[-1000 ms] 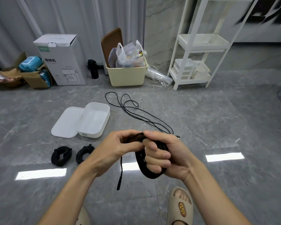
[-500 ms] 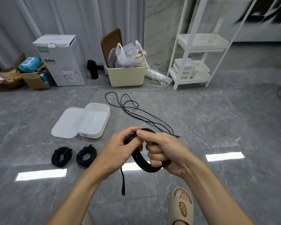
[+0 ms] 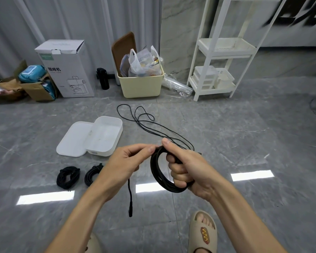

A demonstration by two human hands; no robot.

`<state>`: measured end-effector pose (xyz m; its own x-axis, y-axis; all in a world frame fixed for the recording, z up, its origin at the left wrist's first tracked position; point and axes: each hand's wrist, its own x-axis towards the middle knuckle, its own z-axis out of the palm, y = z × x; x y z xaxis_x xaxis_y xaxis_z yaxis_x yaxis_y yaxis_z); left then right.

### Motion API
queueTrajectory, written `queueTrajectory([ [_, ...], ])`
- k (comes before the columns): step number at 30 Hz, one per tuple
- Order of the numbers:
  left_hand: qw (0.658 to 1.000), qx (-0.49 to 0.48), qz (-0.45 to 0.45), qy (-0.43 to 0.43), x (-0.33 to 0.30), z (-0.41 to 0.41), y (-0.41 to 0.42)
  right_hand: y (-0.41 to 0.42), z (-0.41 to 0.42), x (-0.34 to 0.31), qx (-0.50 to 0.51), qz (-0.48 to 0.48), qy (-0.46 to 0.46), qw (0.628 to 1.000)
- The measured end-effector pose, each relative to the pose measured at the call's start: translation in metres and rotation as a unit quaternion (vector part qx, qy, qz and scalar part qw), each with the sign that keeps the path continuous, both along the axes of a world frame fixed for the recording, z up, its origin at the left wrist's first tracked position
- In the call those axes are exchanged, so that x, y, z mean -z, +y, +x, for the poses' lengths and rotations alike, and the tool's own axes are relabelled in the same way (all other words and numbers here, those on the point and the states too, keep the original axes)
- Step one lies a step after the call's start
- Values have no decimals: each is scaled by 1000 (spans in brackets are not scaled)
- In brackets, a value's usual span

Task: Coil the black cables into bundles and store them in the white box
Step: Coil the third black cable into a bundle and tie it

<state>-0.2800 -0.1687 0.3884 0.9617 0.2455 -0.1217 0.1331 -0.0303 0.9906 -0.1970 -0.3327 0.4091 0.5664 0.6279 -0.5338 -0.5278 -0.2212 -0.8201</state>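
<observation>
My right hand [image 3: 186,167] grips a black cable coil [image 3: 158,174] held above the floor. My left hand [image 3: 128,161] pinches the cable at the coil's top; a loose end with a plug [image 3: 130,212] hangs below it. A loose black cable [image 3: 144,121] lies spread on the floor behind my hands. Two coiled bundles, one [image 3: 68,177] and another [image 3: 92,173], lie on the floor to the left. The open white box [image 3: 106,136] sits behind them with its lid [image 3: 73,139] beside it.
A cream bin [image 3: 140,84] with bags, a white carton [image 3: 66,70], a black bottle [image 3: 103,78] and a white shelf rack [image 3: 221,66] stand along the back. My sandalled foot [image 3: 202,232] is at the bottom right.
My hands have drawn slightly apart, and the coil now hangs more open and round from the right hand. The dangling plug end has dropped lower.
</observation>
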Motion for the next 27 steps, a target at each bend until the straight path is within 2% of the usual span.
queueTrajectory([
  [7,993,-99,22,-60,-1,1,6,1,-6,-3,-53,-36,11,998],
  [10,992,-105,12,-70,-1,3,4,2,-11,-4,-94,-32,7,995],
  [13,993,-106,16,-53,2,4,4,3,-12,-4,-78,-29,7,996],
  [19,999,-27,15,21,8,3,-4,6,-11,-4,8,-13,0,1000],
  [27,998,62,-26,22,-4,-2,-14,6,-6,1,83,-22,-23,996],
])
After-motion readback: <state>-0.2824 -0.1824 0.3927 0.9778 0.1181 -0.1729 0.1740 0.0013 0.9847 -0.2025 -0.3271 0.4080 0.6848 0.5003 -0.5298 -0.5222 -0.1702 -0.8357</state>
